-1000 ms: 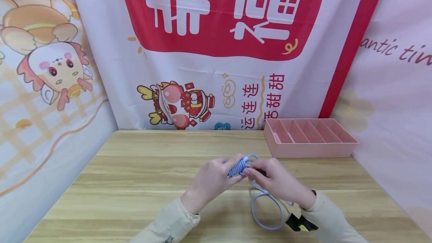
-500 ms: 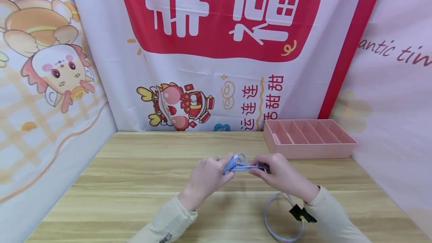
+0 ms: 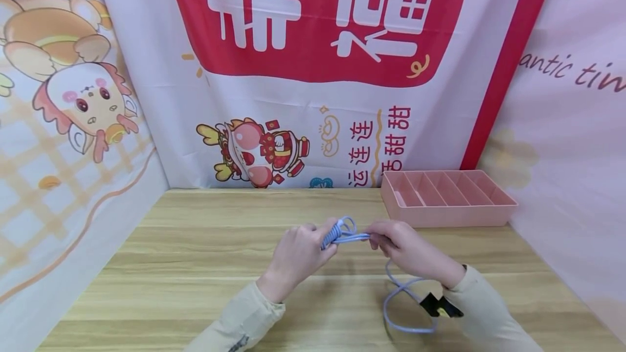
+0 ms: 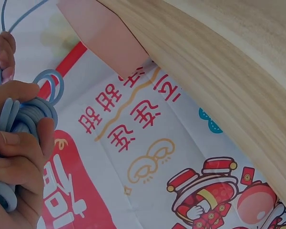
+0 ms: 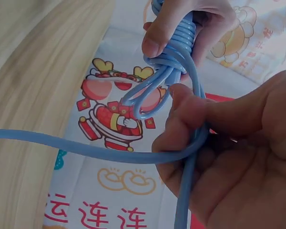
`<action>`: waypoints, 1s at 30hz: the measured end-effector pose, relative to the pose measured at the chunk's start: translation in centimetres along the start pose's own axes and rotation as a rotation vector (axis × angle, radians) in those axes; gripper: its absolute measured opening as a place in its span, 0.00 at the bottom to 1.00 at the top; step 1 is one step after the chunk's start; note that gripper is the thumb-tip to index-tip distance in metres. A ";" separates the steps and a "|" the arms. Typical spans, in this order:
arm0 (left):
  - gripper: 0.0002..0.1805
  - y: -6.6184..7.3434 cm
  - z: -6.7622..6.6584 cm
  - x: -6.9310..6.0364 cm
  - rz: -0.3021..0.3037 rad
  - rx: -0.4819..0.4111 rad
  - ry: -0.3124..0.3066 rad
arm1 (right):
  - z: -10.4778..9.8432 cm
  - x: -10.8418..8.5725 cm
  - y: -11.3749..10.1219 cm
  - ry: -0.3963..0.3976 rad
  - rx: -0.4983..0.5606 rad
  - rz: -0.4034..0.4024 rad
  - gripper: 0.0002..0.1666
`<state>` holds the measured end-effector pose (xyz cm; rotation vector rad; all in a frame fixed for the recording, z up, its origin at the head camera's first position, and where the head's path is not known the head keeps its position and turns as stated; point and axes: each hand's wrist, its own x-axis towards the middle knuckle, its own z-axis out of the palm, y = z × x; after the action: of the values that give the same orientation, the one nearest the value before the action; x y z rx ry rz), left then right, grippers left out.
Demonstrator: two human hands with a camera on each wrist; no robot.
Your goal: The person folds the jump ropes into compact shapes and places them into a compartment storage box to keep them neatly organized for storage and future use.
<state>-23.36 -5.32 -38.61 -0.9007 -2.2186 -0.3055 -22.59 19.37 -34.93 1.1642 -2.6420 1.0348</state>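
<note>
A light blue cord is wound into a tight coiled bundle, which my left hand grips above the table. Small loops stick out of the bundle's end, clear in the right wrist view. My right hand, just to the right, pinches strands of the same cord between thumb and fingers. In the left wrist view, the fingers of my left hand curl round the coils. Below my right hand, a loose loop of cord hangs down over the wooden table.
A pink divided box stands at the back right of the wooden table. Printed cloths hang behind the table and along both sides. A black piece with a yellow spot is at my right sleeve.
Since a second ago my hands have moved apart, drawing cord strands out between them. The loose loop below has shifted right and changed shape, crossing over itself now.
</note>
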 end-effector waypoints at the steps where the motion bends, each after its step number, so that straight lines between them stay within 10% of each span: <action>1: 0.22 0.0 0.0 0.0 -0.004 0.002 0.005 | 0.0 0.0 0.1 -0.008 0.001 -0.001 0.14; 11: 0.23 -0.1 0.1 -0.1 -0.008 0.030 0.014 | 0.5 0.1 0.4 0.018 -0.125 -0.052 0.22; 20: 0.22 0.1 0.0 -0.1 0.000 -0.054 -0.054 | 0.8 0.0 0.6 0.117 -0.340 -0.242 0.09; 30: 0.22 0.0 0.2 0.0 0.215 -0.208 -0.156 | 0.9 0.1 0.9 0.158 -0.287 -0.316 0.03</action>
<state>-23.42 -5.20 -38.70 -1.3042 -2.2334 -0.3794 -23.13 19.16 -36.10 1.3144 -2.2911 0.6390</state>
